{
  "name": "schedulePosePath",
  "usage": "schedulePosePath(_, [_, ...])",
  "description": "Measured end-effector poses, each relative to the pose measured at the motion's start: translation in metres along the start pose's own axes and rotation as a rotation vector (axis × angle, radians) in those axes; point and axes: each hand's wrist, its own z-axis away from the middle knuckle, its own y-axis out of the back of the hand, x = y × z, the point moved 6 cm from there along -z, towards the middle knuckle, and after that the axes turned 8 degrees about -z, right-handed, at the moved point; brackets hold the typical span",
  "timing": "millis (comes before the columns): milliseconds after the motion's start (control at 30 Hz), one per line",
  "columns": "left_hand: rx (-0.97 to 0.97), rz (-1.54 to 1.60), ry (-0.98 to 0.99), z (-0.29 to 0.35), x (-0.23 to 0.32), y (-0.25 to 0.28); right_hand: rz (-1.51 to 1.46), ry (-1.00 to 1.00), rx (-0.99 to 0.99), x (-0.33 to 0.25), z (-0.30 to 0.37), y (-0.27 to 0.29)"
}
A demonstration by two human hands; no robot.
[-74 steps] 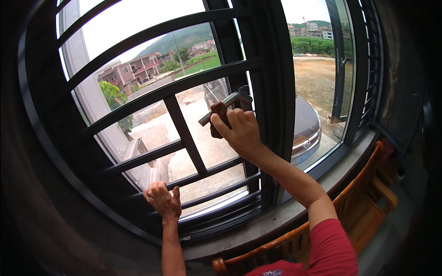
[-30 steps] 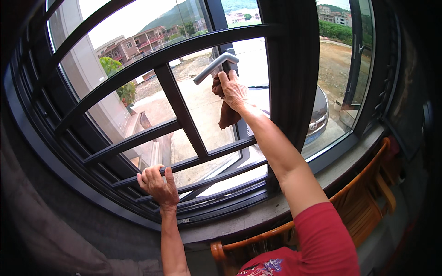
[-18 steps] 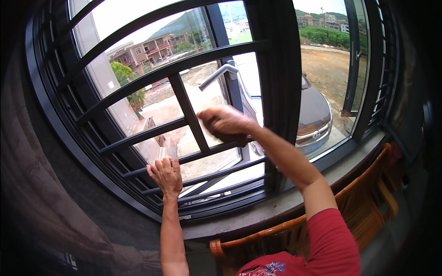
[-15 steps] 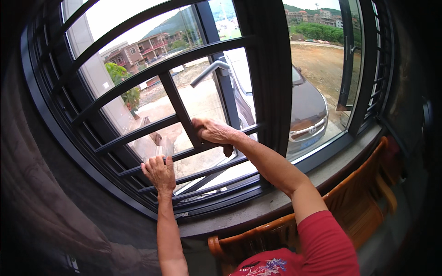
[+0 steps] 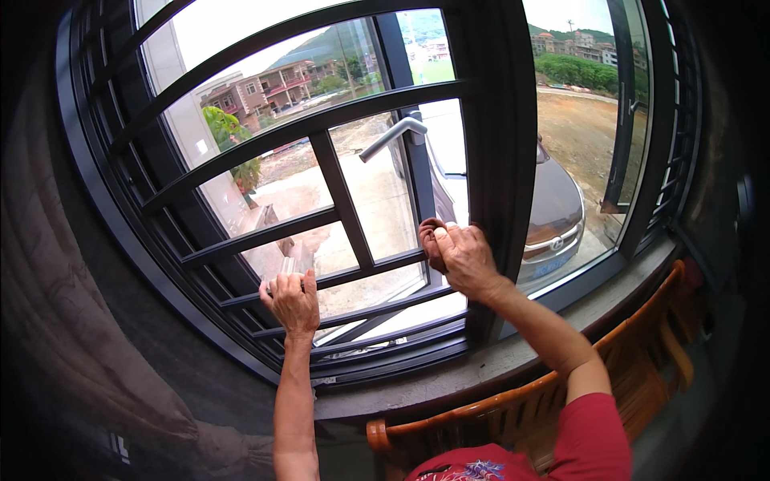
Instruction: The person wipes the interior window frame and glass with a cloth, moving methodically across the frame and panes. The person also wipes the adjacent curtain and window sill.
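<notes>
A dark metal window grille (image 5: 343,200) stretches across the window in front of me. My left hand (image 5: 292,301) is curled over one of its lower horizontal bars, toward the left. Bunched in the fingers of my right hand (image 5: 468,258) is a dark brown cloth (image 5: 431,239). That hand has the cloth at the right end of a horizontal bar, beside the thick upright frame (image 5: 501,184). Whether the cloth touches the bar or the upright is hard to make out. A grey window handle (image 5: 391,136) shows behind the grille, above my right hand.
Below the window runs a grey sill (image 5: 409,386). A wooden bench (image 5: 473,409) stands against the wall beneath it. At the left hangs a brownish curtain (image 5: 88,321). Outside, beyond the glass, a car (image 5: 557,204) is parked.
My right hand has moved right with the cloth, from the short upright bar to the thick frame. My left hand stays on its bar. The whole view has shifted slightly.
</notes>
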Motion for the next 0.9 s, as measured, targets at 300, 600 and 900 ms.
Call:
schedulePosePath(300, [-0.015,0.010,0.043,-0.039,0.013,-0.020,-0.669,0.171,-0.078,-0.048,-0.027,-0.030])
schedulePosePath(600, [-0.345,0.061,0.218,-0.043,0.009,-0.039,-1.046,-1.201,0.299,0.119,-0.112,-0.107])
schedulePosePath(900, [-0.388,0.006,0.209,-0.044,0.001,-0.034,-0.693,-0.366,0.095,0.014,-0.135,-0.106])
